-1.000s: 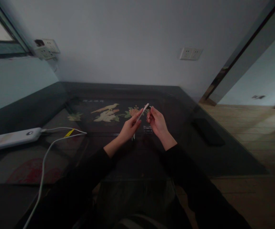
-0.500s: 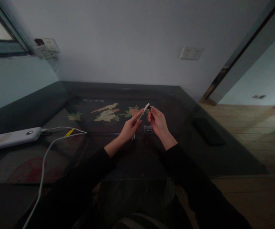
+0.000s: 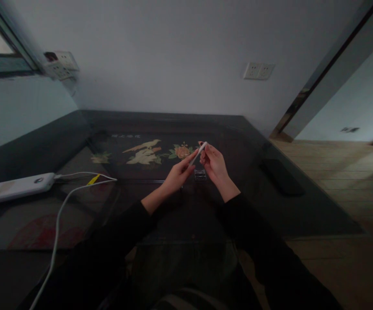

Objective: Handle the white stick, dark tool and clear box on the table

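A slim white stick-like object (image 3: 198, 154) slants up to the right between my two hands, above the dark table. My left hand (image 3: 179, 171) is closed around its lower part, fingers along its side. At the upper tip, my right hand (image 3: 214, 162) has its thumb and fingers pinched together against the object. Whether a smaller piece is inside that pinch is hidden. Just below the hands, a small see-through container (image 3: 200, 175) with shiny edges sits on the tabletop.
A white power bank (image 3: 18, 188) lies at the left of the table (image 3: 251, 224), with a white cable (image 3: 57, 232) carrying a yellow tag (image 3: 94, 179). At the right rests a black phone-like slab (image 3: 281, 176). The wall with sockets (image 3: 259, 71) stands behind the table.
My right hand has closed onto the white object's upper tip; a small gap with a thin dark piece showed there before. The white object has shifted slightly right.
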Demonstrator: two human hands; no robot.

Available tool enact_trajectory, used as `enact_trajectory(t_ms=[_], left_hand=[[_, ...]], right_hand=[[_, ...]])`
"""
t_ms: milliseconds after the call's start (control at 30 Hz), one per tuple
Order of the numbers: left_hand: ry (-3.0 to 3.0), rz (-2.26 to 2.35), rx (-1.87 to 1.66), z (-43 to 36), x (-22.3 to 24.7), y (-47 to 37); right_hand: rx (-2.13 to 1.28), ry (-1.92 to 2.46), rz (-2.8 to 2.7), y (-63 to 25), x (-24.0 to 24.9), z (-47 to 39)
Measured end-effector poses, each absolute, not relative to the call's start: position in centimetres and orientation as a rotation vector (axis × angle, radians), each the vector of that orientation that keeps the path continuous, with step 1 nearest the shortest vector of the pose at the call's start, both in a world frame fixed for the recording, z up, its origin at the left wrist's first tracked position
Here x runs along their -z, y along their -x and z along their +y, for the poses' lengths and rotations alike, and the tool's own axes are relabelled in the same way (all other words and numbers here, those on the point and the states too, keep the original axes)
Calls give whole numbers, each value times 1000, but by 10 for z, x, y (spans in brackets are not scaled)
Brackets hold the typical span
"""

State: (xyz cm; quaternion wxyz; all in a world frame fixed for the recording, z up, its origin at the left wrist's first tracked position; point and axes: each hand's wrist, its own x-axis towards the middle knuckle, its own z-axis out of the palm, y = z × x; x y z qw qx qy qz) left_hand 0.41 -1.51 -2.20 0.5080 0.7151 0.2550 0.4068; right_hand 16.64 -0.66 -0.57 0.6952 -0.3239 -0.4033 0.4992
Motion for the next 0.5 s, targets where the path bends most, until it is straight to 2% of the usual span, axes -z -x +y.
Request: enact_trajectory(t_ms=[500], left_hand=[[-1843,776,-1133,-7,21,0]], right_hand=[[-1137,708,-982,-167,2,-8]])
